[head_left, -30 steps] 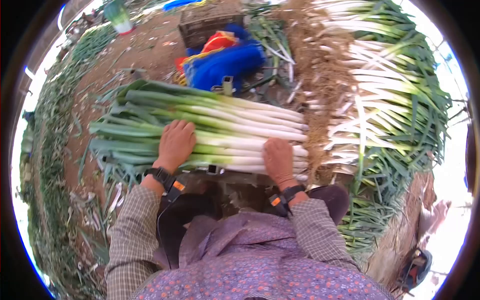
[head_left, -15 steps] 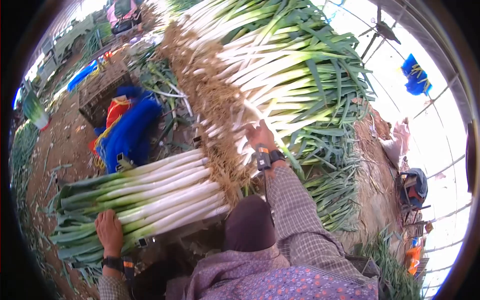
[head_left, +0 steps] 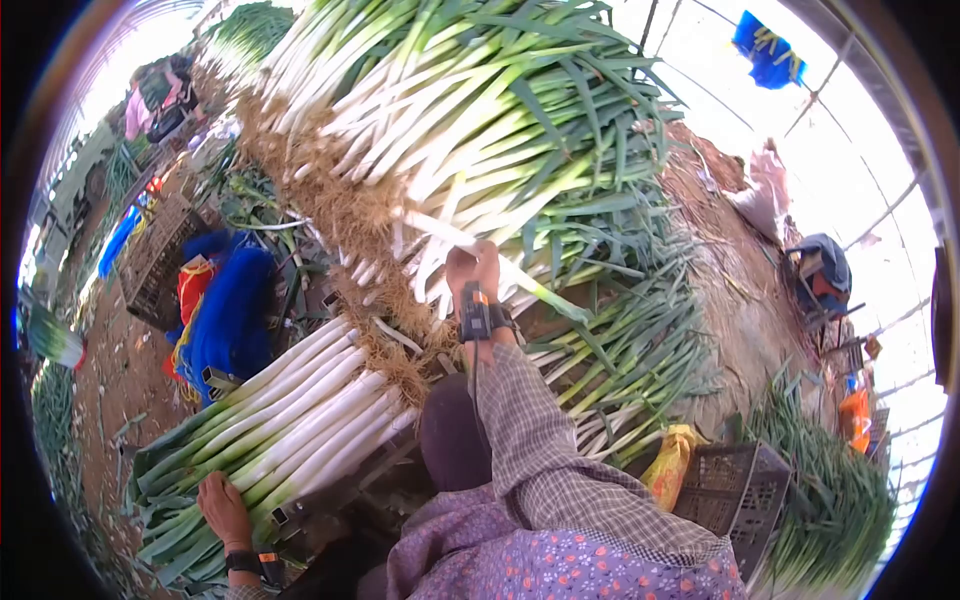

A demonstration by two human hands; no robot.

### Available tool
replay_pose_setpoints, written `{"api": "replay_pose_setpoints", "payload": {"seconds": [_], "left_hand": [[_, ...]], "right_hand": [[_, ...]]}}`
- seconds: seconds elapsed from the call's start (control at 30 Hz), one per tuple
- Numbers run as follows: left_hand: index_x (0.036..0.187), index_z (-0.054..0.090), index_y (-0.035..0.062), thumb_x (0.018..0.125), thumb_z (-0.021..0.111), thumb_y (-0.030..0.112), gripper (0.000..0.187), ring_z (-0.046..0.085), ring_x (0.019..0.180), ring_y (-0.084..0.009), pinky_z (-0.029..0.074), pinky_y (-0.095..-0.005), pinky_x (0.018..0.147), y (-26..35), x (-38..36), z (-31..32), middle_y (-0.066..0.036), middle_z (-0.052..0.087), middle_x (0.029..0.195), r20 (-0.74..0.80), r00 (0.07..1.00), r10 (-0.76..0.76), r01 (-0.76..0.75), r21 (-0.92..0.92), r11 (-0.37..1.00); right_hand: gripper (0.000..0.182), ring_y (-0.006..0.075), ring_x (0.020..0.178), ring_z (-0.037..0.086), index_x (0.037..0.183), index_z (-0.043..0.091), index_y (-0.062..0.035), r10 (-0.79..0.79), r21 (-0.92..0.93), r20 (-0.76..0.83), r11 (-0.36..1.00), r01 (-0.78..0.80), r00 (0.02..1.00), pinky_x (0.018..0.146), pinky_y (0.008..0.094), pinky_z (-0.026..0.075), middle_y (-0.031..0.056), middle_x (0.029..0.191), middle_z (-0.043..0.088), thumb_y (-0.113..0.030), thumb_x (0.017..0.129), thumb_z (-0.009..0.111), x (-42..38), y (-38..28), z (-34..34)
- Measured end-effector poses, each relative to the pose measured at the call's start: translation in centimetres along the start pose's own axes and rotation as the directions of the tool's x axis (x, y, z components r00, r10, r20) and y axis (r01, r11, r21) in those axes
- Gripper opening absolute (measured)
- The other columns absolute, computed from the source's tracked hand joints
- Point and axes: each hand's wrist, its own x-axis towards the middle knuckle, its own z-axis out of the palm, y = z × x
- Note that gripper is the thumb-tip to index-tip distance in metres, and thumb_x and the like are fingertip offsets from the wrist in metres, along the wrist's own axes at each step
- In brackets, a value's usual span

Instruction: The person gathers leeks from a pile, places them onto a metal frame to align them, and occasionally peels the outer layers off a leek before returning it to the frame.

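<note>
My right hand (head_left: 473, 272) is closed around a single leek (head_left: 440, 230) over the big pile of leeks (head_left: 500, 130). Its white end points up-left and its green end slants down-right. My left hand (head_left: 224, 512) lies over the green part of a neat row of leeks (head_left: 310, 420) at lower left, fingers stretched out on top and not wrapped around any stalk. White stalks and brown roots of that row point up-right, and the roots meet the root mass (head_left: 345, 205) of the pile. The underside of each hand is hidden.
Blue net bags (head_left: 225, 320) lie beside a plastic crate (head_left: 160, 260) at left. Another crate (head_left: 725, 490) with a yellow bag (head_left: 670, 465) stands at lower right, near more leeks (head_left: 820, 490). A person (head_left: 160, 100) is at the far upper left.
The view has swung right, showing the lower-right crate. My right hand has closed on a leek and raised its white end from the pile. My left hand stays on the row.
</note>
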Motion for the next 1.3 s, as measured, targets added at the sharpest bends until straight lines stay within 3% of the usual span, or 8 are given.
{"api": "replay_pose_setpoints", "payload": {"seconds": [0.23,0.4,0.53,0.7,0.93,1.17,1.23,1.3], "left_hand": [[0.091,0.053,0.0057,0.086,0.048,0.013,0.011,0.053,0.094,-0.0334,0.038,-0.0452,0.083,-0.4,-0.1,0.4,-0.014,0.057,0.090,0.000,1.000,-0.007,0.007,0.020,1.000],[0.091,0.053,0.0050,0.085,0.048,0.012,0.011,0.053,0.095,-0.0335,0.039,-0.0463,0.083,-1.1,-0.3,0.4,-0.014,0.058,0.091,-0.004,1.000,-0.020,0.020,-0.003,1.000],[0.090,0.053,0.0050,0.084,0.050,0.012,0.010,0.053,0.095,-0.0337,0.040,-0.0466,0.085,-1.1,-0.3,1.2,-0.013,0.058,0.091,-0.062,0.998,0.008,-0.007,0.007,1.000],[0.085,0.055,0.0081,0.079,0.051,0.010,0.007,0.055,0.090,-0.0348,0.042,-0.0470,0.082,-0.1,-0.3,-0.1,-0.013,0.059,0.086,-0.053,0.999,0.014,-0.015,-0.022,1.000],[0.087,0.055,0.0079,0.081,0.052,0.016,0.011,0.060,0.093,-0.0288,0.043,-0.0445,0.086,0.5,-0.7,-1.1,-0.010,0.063,0.087,-0.107,0.994,0.000,-0.005,-0.052,0.999],[0.086,0.054,0.0082,0.080,0.052,0.017,0.011,0.060,0.091,-0.0272,0.041,-0.0427,0.088,0.6,-1.0,-1.7,-0.009,0.062,0.084,-0.111,0.993,-0.030,0.016,-0.120,0.993],[0.085,0.053,0.0081,0.079,0.053,0.017,0.011,0.060,0.090,-0.0272,0.042,-0.0425,0.087,0.6,-1.2,-1.5,-0.009,0.062,0.083,-0.155,0.987,-0.028,0.006,-0.138,0.990],[0.085,0.053,0.0080,0.078,0.054,0.018,0.012,0.060,0.089,-0.0270,0.042,-0.0422,0.086,0.6,-1.3,-1.5,-0.009,0.062,0.083,-0.155,0.987,-0.039,0.016,-0.145,0.989]], "right_hand": [[0.013,0.0163,0.067,0.052,0.083,0.054,-0.0117,-0.279,-0.518,-0.173,0.842,0.154,0.944,0.061,0.0282,0.043,0.0012,0.076,0.053,-0.023,0.084,0.061,-6.1,-6.2,1.7],[0.008,0.0193,0.062,0.054,0.086,0.053,0.0022,-0.267,-0.423,-0.205,0.892,0.160,0.942,0.056,0.0312,0.046,0.0100,0.075,0.054,-0.005,0.086,0.057,-7.5,-8.7,-0.8],[0.024,0.0197,0.060,0.053,0.090,0.052,0.0012,-0.285,-0.236,-0.299,0.947,0.219,0.911,0.054,0.0320,0.046,0.0096,0.076,0.055,-0.022,0.093,0.055,-8.3,-12.4,-2.5],[0.052,0.0124,0.054,0.049,0.087,0.054,-0.0030,-0.193,-0.648,0.097,0.732,0.209,0.976,0.046,0.0215,0.041,0.0035,0.067,0.053,-0.045,0.103,0.028,-9.2,-13.8,-2.7],[0.020,0.0082,0.055,0.039,0.114,0.040,-0.0107,-0.055,-0.580,0.385,0.762,0.288,0.921,0.049,0.0264,0.036,0.0017,0.073,0.045,-0.022,0.098,0.046,-22.2,1.8,14.2],[0.041,0.0093,0.062,0.049,0.132,0.040,-0.0064,0.516,-0.828,0.537,0.171,0.534,0.668,0.050,0.0249,0.041,0.0059,0.085,0.052,-0.021,0.095,0.051,-24.6,15.5,14.3],[0.046,0.0281,0.070,0.062,0.137,0.042,-0.0061,0.632,-0.574,0.609,-0.065,0.816,0.479,0.061,0.0350,0.051,0.0164,0.100,0.064,-0.019,0.095,0.054,-23.4,19.6,11.0],[0.050,0.0371,0.091,0.062,0.140,0.043,-0.0099,0.727,-0.402,0.675,0.222,0.888,0.124,0.079,0.0425,0.050,0.0224,0.111,0.062,-0.021,0.093,0.053,-22.5,22.7,6.6]]}}
